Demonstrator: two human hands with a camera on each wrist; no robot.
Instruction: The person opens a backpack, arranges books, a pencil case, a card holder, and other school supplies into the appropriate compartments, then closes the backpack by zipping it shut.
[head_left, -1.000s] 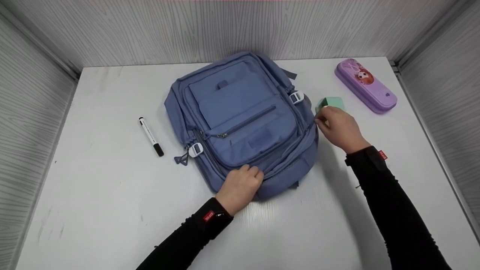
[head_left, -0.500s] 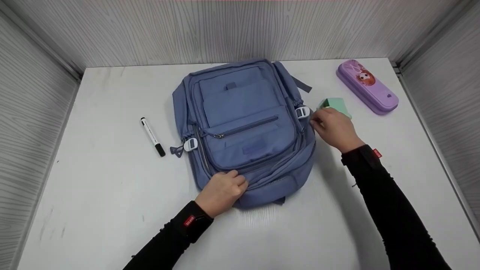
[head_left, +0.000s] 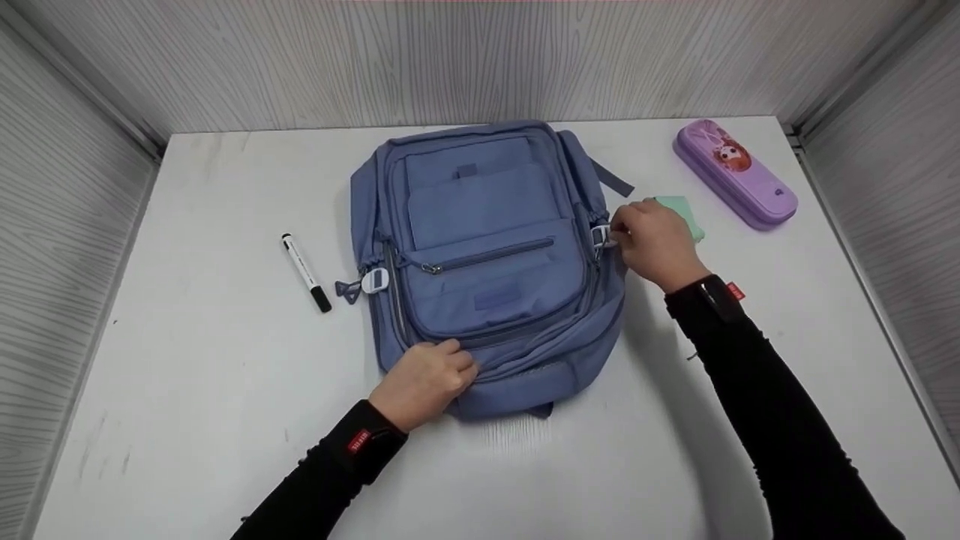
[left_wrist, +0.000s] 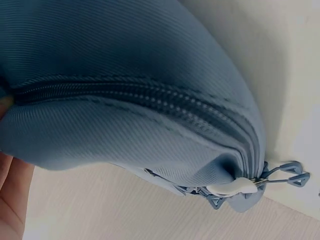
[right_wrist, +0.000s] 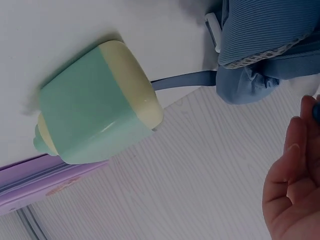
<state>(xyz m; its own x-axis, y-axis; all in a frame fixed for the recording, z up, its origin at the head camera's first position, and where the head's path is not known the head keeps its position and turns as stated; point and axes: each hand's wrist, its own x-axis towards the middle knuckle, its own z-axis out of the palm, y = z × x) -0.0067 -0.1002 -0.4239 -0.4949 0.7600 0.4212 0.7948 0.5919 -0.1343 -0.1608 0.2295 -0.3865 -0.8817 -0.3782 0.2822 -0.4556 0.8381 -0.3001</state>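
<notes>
A blue backpack (head_left: 487, 195) lies front side up on the white table, its bottom toward me. My left hand (head_left: 427, 381) grips its fabric near the lower left edge, beside the end of a zipper (left_wrist: 150, 95) seen in the left wrist view. My right hand (head_left: 654, 238) is at the backpack's right side, right by the white buckle (head_left: 600, 237). Its fingers are curled and pinch a small dark blue zipper pull (right_wrist: 316, 112), only partly seen at the edge of the right wrist view. Another pair of triangular zipper pulls (head_left: 348, 291) hangs on the left side.
A mint-green and cream small case (right_wrist: 95, 105) stands just beyond my right hand, partly hidden by it in the head view. Farther right is a purple pencil case (head_left: 739, 176). A black-and-white marker (head_left: 304, 271) lies to the left. Grey wood-grain panels (head_left: 480, 60) border the table.
The backpack has turned and slid slightly left and toward me. My left hand has moved left and down with it. My right hand has shifted slightly up and left, toward the white buckle.
</notes>
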